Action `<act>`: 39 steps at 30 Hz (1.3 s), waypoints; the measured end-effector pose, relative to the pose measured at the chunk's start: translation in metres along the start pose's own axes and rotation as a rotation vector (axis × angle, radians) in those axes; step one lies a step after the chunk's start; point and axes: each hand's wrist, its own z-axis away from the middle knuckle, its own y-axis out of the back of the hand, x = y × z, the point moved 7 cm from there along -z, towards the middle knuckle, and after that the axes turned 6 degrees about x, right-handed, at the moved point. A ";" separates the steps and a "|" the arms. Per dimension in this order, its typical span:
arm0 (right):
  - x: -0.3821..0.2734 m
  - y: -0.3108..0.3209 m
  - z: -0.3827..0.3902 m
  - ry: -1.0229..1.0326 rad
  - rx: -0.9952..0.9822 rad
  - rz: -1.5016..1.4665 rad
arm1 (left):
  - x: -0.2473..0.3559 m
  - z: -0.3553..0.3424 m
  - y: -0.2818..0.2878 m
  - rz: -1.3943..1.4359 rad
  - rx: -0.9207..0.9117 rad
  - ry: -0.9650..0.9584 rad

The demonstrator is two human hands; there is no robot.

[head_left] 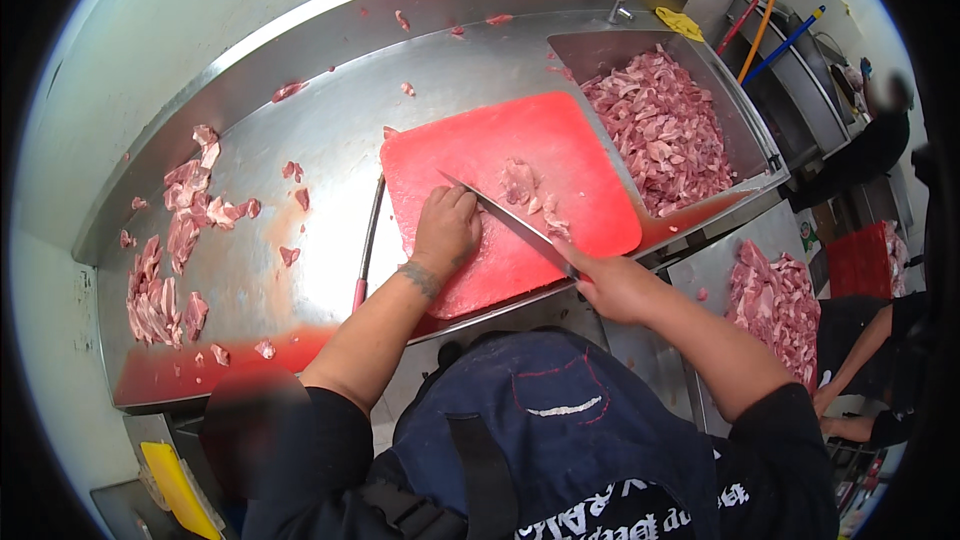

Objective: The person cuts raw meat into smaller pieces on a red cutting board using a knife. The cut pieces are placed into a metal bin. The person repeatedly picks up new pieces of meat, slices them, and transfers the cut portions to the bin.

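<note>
My right hand (600,285) grips a knife (500,215), its blade lying diagonally across the red cutting board (580,150), tip just beyond my left fingers. My left hand (450,230) is curled on the board against the blade, over a pale piece of meat (475,262) that is mostly hidden. More pale meat pieces (522,185) lie just right of the blade. A long tool with a red handle (360,292) lies along the board's left side.
Steel counter (330,120) with scattered meat (180,220) at left; sink (655,130) full of cut meat, tap (620,10), yellow cloth (678,20). Another meat pile (760,310) lies below right. Co-workers (860,150) and another person's hands (840,425) are at right. Yellow board (180,485) stands lower left.
</note>
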 end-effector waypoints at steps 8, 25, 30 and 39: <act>-0.052 0.009 -0.105 0.173 0.190 0.035 | 0.032 0.014 0.004 0.268 -0.118 -0.038; 0.085 0.044 -0.013 -0.193 0.499 -0.285 | -0.294 0.283 0.436 -1.001 -0.115 1.087; 0.028 0.019 0.003 0.046 0.287 -0.182 | -0.298 0.316 0.422 -0.701 -0.180 1.466; 0.033 -0.001 0.027 -0.235 0.199 -0.309 | -0.197 0.255 0.252 -0.525 -0.121 0.846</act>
